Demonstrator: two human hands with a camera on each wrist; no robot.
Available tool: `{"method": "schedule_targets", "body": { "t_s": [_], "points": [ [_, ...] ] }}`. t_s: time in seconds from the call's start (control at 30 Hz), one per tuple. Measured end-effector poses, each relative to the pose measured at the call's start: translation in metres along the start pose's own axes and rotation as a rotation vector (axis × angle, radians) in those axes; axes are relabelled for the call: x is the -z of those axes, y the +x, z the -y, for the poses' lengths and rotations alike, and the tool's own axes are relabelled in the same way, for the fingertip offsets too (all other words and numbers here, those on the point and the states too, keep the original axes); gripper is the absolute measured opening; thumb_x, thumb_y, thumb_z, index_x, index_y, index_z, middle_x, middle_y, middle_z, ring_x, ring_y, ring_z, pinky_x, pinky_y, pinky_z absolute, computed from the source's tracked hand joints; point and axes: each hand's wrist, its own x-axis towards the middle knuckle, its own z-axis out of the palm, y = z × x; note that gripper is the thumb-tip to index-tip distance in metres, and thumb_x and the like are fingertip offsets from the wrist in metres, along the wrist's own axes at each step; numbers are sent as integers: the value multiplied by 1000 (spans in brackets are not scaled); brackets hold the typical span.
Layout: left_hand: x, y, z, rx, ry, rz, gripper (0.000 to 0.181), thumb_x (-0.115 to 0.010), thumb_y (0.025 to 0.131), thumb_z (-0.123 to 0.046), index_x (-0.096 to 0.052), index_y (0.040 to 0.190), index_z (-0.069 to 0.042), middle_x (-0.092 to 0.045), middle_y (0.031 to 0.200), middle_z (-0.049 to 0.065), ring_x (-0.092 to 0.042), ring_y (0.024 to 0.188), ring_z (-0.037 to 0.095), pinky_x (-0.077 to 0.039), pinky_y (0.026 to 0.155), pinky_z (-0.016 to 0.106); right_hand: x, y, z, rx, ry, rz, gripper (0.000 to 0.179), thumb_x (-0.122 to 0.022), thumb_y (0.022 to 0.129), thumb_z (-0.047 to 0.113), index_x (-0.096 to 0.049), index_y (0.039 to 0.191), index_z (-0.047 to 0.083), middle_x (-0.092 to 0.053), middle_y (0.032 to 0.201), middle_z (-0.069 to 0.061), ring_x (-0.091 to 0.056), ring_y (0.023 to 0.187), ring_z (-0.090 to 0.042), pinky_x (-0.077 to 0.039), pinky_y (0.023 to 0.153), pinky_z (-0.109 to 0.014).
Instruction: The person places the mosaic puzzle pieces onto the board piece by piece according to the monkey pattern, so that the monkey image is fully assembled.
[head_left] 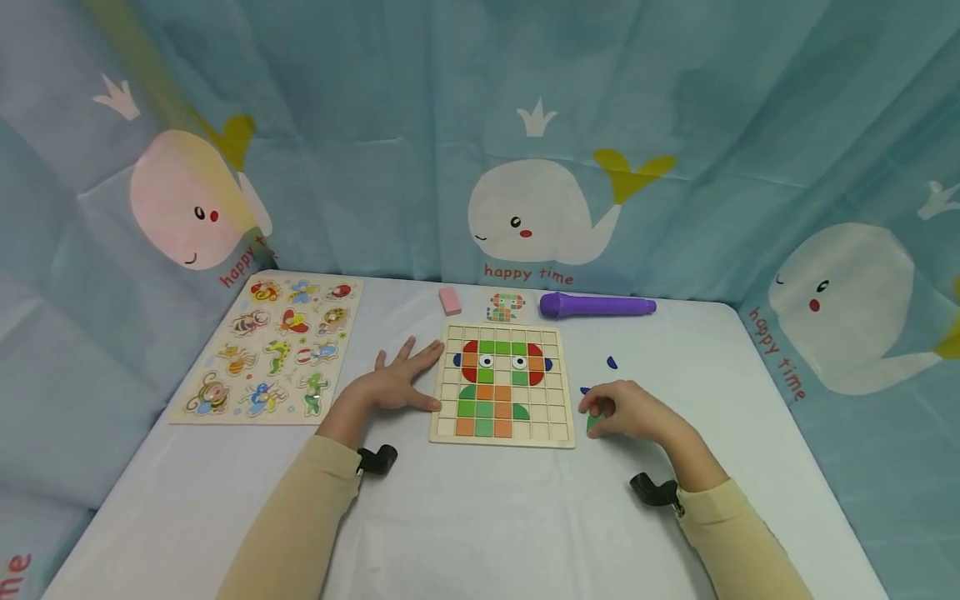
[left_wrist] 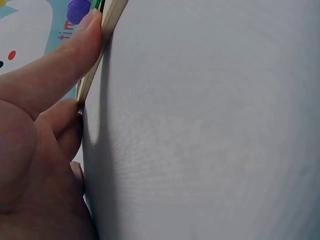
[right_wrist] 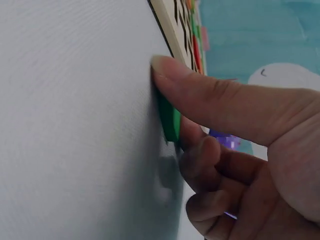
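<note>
On the white table lies a wooden grid board (head_left: 553, 412) bearing a figure of red, green, orange and blue tiles with two eye tiles. My left hand (head_left: 393, 385) has its fingers spread against the board's left edge. In the left wrist view the thumb (left_wrist: 75, 60) rests on the rim. Right of the board, my right hand (head_left: 632, 411) pinches a green tile (right_wrist: 171, 119) low over the table, partly covered by the thumb. Beside its fingertips is a dark blue piece (head_left: 585, 390), and another blue half-round piece (head_left: 612, 362) lies farther back.
Behind the board lie a pink block (head_left: 449, 301), a picture card (head_left: 506, 307) with a similar figure, and a purple microphone-shaped object (head_left: 597, 306). A wooden insect puzzle (head_left: 251, 354) sits at the left. A whale-printed curtain (head_left: 360, 183) surrounds the table's back and sides.
</note>
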Motion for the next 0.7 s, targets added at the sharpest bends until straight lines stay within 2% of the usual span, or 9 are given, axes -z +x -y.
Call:
{"method": "schedule_targets", "body": {
  "t_s": [0.17, 0.43, 0.6, 0.7],
  "points": [
    [-1, -1, -2, 5, 9, -1, 111, -80, 81, -51, -12, 164, -25, -5, 172, -1, 16, 156, 35, 17, 117, 68, 2, 1, 2, -61, -31, -63, 24, -90, 75, 18, -73, 91, 12, -66, 82, 4, -57, 76, -13, -50, 69, -29],
    [0, 1, -1, 0, 11, -6, 111, -80, 81, -51, -12, 164, -24, -6, 172, -1, 15, 156, 36, 18, 116, 68, 3, -1, 3, -112, -40, -88, 20, -90, 75, 16, -74, 87, 13, -68, 80, 5, -58, 75, -13, -50, 70, -30],
    [1, 1, -2, 0, 1, -4, 111, -81, 81, -49, -13, 164, -23, -6, 172, 0, 15, 156, 36, 18, 116, 68, 0, -1, 3, -129, -53, -121, 15, -88, 77, 17, -73, 80, 14, -67, 77, 4, -56, 71, -13, -48, 65, -29],
    [1, 1, -2, 0, -2, -3, 111, -81, 80, -49, -13, 164, -23, -7, 172, 1, 15, 156, 36, 18, 116, 69, -1, -2, 2, -158, -64, -163, 18, -88, 77, 22, -73, 83, 14, -67, 81, 3, -55, 73, -15, -46, 66, -30]
  ]
}}
